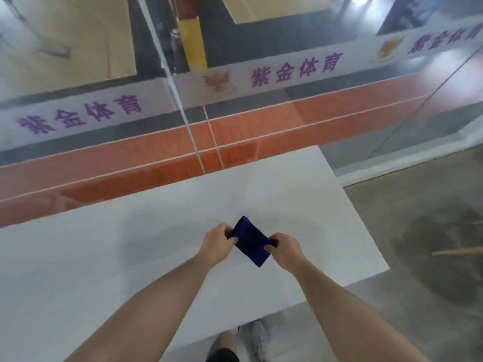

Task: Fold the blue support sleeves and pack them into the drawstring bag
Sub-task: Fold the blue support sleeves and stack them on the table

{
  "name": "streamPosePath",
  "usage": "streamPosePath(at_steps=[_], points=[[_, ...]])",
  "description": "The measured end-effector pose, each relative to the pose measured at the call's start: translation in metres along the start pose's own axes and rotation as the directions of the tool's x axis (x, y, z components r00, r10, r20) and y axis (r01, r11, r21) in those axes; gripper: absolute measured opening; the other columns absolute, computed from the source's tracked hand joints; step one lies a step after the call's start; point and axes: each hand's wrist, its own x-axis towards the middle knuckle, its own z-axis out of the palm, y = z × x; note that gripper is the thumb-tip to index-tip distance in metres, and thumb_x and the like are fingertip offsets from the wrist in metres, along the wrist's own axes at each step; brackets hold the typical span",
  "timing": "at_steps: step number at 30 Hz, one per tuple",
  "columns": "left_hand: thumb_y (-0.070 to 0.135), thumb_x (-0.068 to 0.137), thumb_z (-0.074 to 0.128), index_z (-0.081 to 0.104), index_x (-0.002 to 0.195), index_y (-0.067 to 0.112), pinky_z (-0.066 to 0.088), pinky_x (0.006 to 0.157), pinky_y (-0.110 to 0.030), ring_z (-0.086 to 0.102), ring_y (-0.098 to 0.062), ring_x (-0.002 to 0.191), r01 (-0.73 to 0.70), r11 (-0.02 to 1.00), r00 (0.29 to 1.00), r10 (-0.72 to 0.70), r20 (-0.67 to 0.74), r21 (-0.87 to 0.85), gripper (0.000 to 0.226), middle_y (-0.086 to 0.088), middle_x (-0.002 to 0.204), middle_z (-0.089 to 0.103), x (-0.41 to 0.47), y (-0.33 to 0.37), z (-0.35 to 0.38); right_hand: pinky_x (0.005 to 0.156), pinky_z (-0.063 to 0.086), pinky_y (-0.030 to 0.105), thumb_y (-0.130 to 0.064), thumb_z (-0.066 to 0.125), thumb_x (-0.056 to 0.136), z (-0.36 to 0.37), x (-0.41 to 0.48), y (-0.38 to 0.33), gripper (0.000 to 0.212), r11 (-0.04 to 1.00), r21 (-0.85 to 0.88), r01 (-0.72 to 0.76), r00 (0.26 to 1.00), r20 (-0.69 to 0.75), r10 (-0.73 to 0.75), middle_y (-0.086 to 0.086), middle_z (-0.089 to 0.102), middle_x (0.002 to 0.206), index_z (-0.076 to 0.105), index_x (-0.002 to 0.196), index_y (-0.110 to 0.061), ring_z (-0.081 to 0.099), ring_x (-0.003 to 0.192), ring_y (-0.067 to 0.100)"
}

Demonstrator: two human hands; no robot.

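Observation:
A dark blue support sleeve (pixel 251 241) is held over the white table (pixel 104 257), folded into a small rectangle and turned diagonally. My left hand (pixel 218 242) pinches its left edge. On the opposite edge my right hand (pixel 285 249) pinches it the same way. No drawstring bag appears in view, and no other sleeve shows.
The table's right edge (pixel 366 231) drops to a grey concrete floor with a wooden stick (pixel 457 250) lying on it. Behind the table stands a glass wall (pixel 183 105) with purple lettering. My shoes (pixel 251 340) show below the near table edge.

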Motion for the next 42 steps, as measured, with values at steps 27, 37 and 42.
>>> streamPosePath(at_steps=[27, 37, 42], points=[[0.017, 0.088, 0.065, 0.064, 0.097, 0.013, 0.047, 0.066, -0.027, 0.061, -0.019, 0.080, 0.244, 0.651, 0.493, -0.722, -0.486, -0.719, 0.010, -0.004, 0.093, 0.066, -0.535, -0.516, -0.265, 0.079, 0.052, 0.035, -0.033, 0.071, 0.087, 0.533, -0.353, -0.415, 0.021, 0.477, -0.296, 0.828, 0.531, 0.690, -0.493, 0.001, 0.062, 0.088, 0.061, 0.090, -0.015, 0.063, 0.085, 0.023], [0.016, 0.090, 0.061, 0.059, 0.092, 0.012, 0.038, 0.061, -0.025, 0.052, -0.017, 0.075, 0.246, 0.587, 0.410, -0.784, -0.466, -0.772, 0.005, 0.000, 0.087, 0.058, -0.589, -0.639, -0.338, 0.086, 0.052, 0.034, -0.027, 0.060, 0.094, 0.669, -0.400, -0.507, 0.025, 0.349, -0.299, 0.888, 0.434, 0.796, -0.422, 0.002, 0.064, 0.097, 0.065, 0.111, -0.010, 0.061, 0.091, 0.021], [0.018, 0.088, 0.063, 0.063, 0.098, 0.017, 0.041, 0.059, -0.019, 0.057, -0.009, 0.073, 0.214, 0.549, 0.382, -0.808, -0.448, -0.808, 0.010, 0.001, 0.091, 0.065, -0.563, -0.688, -0.411, 0.083, 0.055, 0.035, -0.033, 0.062, 0.094, 0.715, -0.379, -0.588, 0.025, 0.293, -0.323, 0.900, 0.417, 0.835, -0.358, 0.002, 0.064, 0.101, 0.064, 0.109, -0.013, 0.066, 0.096, 0.023]])
